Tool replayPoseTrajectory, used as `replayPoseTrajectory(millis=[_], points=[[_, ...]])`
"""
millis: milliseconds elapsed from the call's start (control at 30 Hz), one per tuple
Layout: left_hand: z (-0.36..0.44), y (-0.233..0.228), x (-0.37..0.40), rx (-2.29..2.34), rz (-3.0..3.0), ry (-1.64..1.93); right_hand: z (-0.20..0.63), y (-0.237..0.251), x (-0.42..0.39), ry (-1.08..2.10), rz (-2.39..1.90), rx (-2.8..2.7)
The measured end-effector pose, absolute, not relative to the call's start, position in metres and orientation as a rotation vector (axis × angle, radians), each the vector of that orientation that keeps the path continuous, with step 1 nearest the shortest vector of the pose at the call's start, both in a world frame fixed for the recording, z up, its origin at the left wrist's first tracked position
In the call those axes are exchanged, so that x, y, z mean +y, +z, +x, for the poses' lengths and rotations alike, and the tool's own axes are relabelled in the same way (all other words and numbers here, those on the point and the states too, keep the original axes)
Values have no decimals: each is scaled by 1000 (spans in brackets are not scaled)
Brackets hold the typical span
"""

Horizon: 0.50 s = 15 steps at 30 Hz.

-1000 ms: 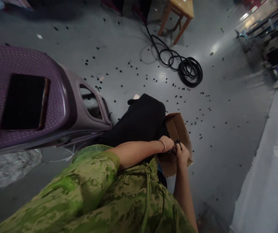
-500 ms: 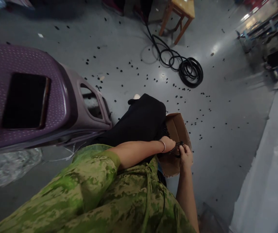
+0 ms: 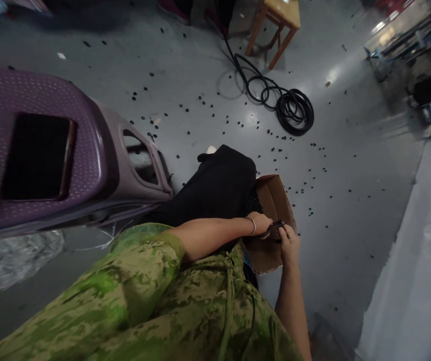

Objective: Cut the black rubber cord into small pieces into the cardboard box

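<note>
The left hand [image 3: 261, 223] is curled around one end of a thin black strip [image 3: 276, 225], and the right hand [image 3: 289, 243] pinches the other end. The strip may be rubber, but it is too blurry to be sure. It is over an open brown cardboard box [image 3: 272, 193], near the right edge. Small black bits [image 3: 253, 203] sit toward the box's left side.

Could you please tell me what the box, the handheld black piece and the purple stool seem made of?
Box: apparently matt brown cardboard, judging by its creased panels. Black piece: perhaps rubber or plastic, being dark and thin; too small to settle material or finish. Purple stool: probably moulded plastic, fairly glossy, with highlights along its rounded edge.
</note>
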State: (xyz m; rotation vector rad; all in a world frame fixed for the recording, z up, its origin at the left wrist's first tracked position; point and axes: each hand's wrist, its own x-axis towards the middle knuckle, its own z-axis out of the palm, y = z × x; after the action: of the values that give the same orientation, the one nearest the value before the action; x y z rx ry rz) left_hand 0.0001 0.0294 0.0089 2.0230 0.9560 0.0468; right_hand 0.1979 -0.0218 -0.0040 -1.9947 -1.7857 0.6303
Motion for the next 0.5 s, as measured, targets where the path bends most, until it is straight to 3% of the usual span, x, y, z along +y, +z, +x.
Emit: replayPoseTrajectory(millis=[500], points=[[6, -1, 29, 980, 2083, 165, 185, 8, -19, 709, -2043, -1696]])
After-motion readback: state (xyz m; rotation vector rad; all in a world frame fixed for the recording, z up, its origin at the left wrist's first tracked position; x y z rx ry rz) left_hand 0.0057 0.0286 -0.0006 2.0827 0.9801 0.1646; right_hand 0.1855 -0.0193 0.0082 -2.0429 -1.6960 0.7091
